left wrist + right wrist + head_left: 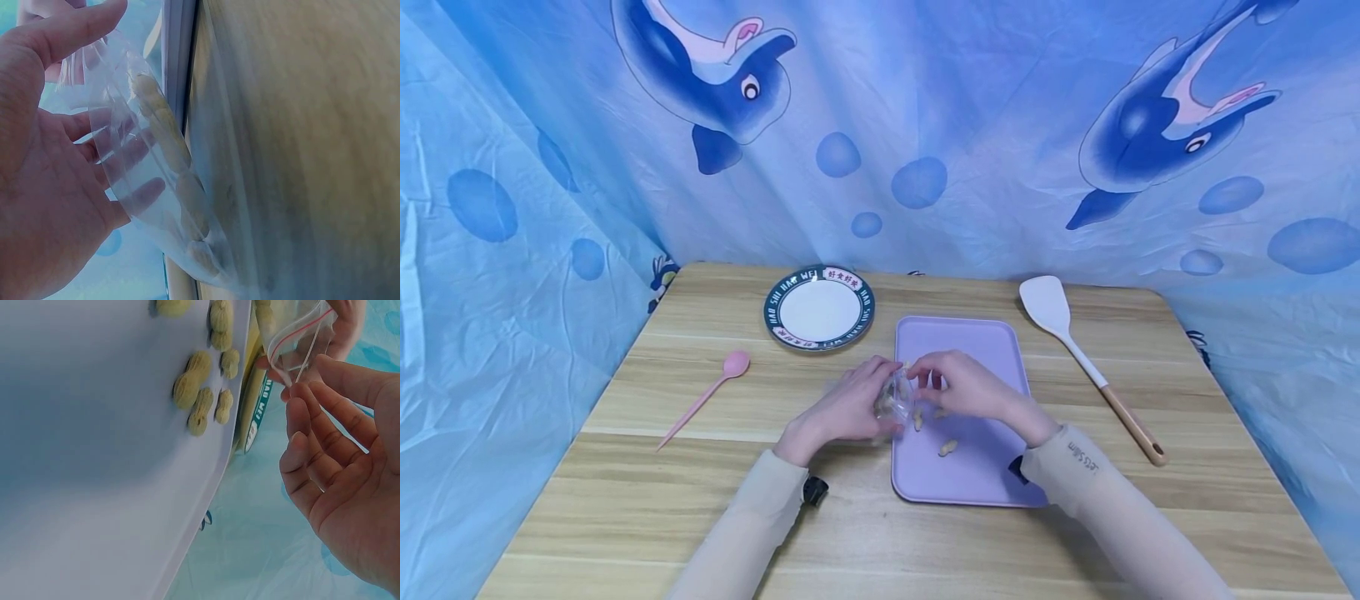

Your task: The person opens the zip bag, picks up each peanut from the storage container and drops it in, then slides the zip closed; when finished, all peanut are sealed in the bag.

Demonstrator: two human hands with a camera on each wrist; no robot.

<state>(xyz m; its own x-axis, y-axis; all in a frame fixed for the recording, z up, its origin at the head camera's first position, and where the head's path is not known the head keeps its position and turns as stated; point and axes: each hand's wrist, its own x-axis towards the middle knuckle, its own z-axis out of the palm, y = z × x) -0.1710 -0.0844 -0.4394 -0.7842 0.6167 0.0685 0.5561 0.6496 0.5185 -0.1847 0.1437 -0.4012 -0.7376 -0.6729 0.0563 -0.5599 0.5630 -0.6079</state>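
A clear zip bag (893,398) with peanuts (169,134) inside hangs at the left edge of the lavender tray (955,335). My left hand (855,406) holds the bag, its thumb across the upper part and the other fingers behind the plastic in the left wrist view. With thumb and index finger, my right hand (340,444) pinches the bag's rim beside the red zip line. Several loose peanuts (185,387) lie on the tray below the hands; one peanut (947,448) shows plainly in the head view.
Behind the left hand stands a white plate with a dark green rim (782,336). A pink spoon (736,364) lies on the table's left side. To the right of the tray is a white spatula (1047,304) with a wooden handle. A blue dolphin-print curtain (985,242) surrounds the wooden table (850,533).
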